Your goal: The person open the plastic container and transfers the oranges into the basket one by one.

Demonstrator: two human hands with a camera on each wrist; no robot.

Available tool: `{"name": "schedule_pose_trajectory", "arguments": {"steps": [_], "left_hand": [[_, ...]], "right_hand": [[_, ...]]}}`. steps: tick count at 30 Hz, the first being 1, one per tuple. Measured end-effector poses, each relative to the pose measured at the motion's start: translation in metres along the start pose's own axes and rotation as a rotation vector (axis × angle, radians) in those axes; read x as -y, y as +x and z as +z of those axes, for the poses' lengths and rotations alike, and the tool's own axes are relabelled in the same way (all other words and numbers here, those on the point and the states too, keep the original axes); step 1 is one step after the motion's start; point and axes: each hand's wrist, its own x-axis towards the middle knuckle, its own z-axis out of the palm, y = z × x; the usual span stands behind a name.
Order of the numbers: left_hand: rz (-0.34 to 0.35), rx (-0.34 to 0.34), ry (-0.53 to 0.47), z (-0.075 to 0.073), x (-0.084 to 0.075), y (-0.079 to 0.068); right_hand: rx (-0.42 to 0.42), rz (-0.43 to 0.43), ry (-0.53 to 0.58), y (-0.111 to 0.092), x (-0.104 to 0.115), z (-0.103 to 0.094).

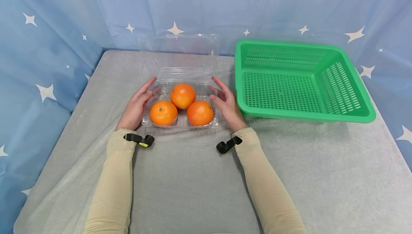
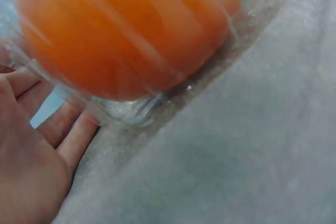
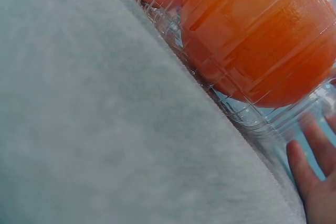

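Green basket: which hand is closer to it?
Right. The right hand is close beside the green basket; the left hand is farther away, across the clear box.

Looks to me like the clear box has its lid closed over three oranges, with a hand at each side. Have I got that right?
Not quite: the lid is open, tipped back on the far side of the clear box, as the head view shows. The three oranges are inside, with the left hand and right hand at its sides.
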Motion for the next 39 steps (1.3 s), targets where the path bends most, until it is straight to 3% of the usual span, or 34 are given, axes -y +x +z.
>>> {"name": "schedule_pose_trajectory", "arguments": {"steps": [18,39], "left_hand": [[-0.029,0.008,0.038,0.007,-0.010,-0.006],[-0.017,0.014,0.068,0.010,-0.013,-0.006]], "right_hand": [[0.005,0.022,-0.017,-0.001,-0.001,0.000],[0.003,0.006,-0.023,0.000,0.000,0.000]]}}
